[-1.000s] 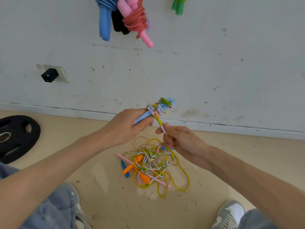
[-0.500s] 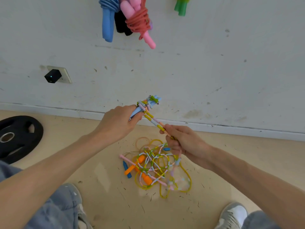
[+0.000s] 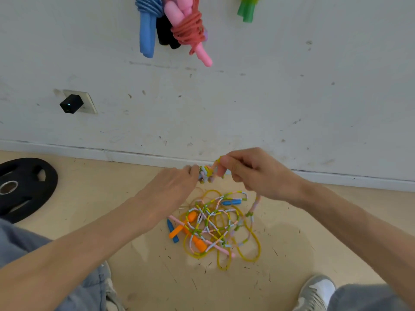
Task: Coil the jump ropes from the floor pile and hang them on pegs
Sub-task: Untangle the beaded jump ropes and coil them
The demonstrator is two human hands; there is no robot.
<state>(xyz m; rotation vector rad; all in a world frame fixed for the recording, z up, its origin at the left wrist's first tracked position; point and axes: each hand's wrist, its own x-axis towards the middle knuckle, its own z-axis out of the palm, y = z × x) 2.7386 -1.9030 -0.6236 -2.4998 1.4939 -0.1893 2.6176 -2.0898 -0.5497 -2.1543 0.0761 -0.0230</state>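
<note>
Right hand (image 3: 253, 173): risen over bundle (image 3: 205, 173), pinching beaded rope (image 3: 256, 204); left hand (image 3: 170, 189) grips bundle. Keep wraps taut, adjacent.

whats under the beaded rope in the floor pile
A yellow rope, orange handles and a pink handle show beneath the beaded rope. How they tangle lower down is covered.

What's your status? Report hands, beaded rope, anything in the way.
Left hand grips the wound bundle. Right hand pinches the beaded rope. Its tail runs into the floor pile, crossing the yellow rope.
</note>
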